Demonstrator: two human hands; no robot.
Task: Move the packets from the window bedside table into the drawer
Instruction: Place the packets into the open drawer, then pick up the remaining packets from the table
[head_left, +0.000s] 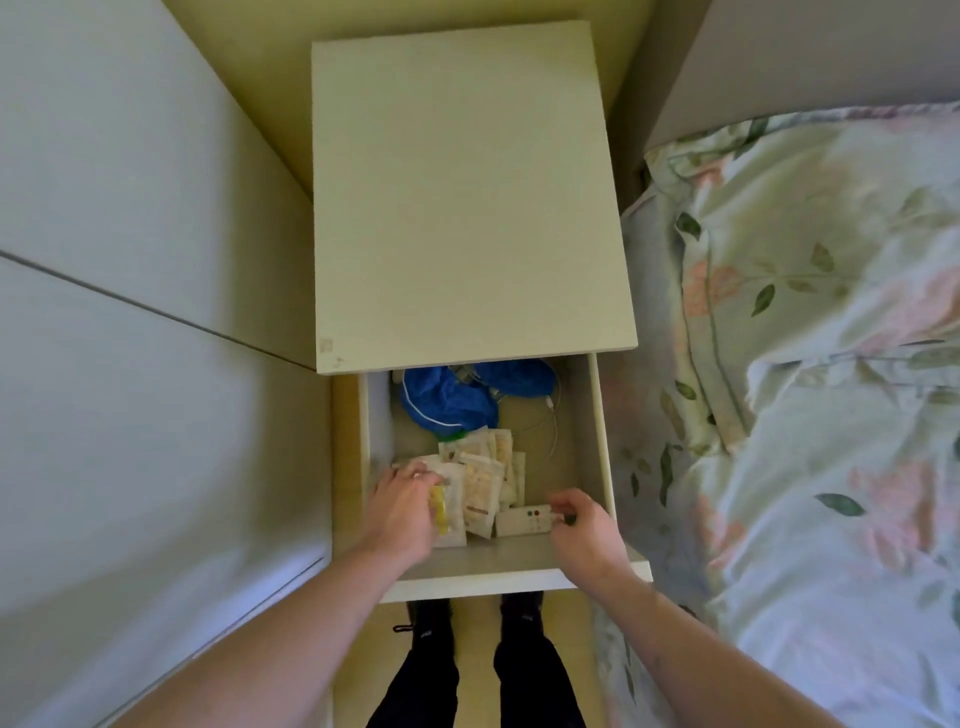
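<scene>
Bedside table worktop seen from above; drawer below it pulled out. Packets heaped in drawer's front-left part. Left hand rests on heap's left side, fingers curled over packets, small yellow item at fingertips. Right hand pinches right end of white flat packet lying just right of heap. Blue crumpled fabric and thin cable at drawer's back. Floral bedding to right; person's dark shoes beneath drawer front.
</scene>
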